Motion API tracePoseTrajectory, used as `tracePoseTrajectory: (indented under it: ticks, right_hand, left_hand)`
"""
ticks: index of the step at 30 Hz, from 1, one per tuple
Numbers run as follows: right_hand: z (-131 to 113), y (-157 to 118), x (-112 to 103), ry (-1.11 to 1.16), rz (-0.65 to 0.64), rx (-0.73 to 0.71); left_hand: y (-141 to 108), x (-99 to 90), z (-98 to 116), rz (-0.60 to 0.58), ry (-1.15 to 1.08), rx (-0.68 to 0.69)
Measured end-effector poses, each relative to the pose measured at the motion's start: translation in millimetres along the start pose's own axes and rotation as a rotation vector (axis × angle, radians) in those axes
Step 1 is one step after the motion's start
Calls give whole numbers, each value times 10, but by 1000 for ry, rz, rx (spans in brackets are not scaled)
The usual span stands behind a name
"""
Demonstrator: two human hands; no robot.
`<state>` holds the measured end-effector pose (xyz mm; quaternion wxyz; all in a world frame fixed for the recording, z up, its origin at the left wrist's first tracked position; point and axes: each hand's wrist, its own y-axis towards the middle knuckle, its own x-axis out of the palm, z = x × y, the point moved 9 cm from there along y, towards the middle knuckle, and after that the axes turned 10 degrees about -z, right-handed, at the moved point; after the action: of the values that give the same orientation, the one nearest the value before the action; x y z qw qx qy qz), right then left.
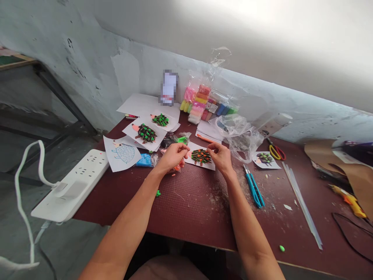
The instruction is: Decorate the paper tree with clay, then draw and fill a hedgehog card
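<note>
A white card with a hedgehog (201, 156) of dark spines and orange dots lies on the dark red table (186, 206). My left hand (175, 156) is at the card's left edge, its fingers pinched together over a bag of orange clay (178, 167); whatever is between the fingertips is too small to make out. My right hand (220, 156) is at the hedgehog's right side, thumb and forefinger closed together near the spines, and what they hold, if anything, is hidden.
Hedgehog cards (144, 133) and a blue drawing (124, 153) lie left, beside a power strip (74, 184). Clay packs (201, 103) and a phone (169, 87) stand behind. Rightward are a teal cutter (254, 186), scissors (276, 151), glue sticks (303, 206) and a glue gun (349, 200).
</note>
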<state>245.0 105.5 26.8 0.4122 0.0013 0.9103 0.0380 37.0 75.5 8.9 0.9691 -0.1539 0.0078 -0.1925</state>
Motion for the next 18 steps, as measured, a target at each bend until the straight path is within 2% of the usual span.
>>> tracePoseTrajectory:
  ticks: [4, 18]
  right_hand:
    - [-41, -3, -36, -1, 19, -31]
    - [10, -17, 0, -61, -38, 20]
  left_hand:
    - [-4, 0, 3, -4, 0, -2]
    - [-34, 11, 22, 4, 2, -43]
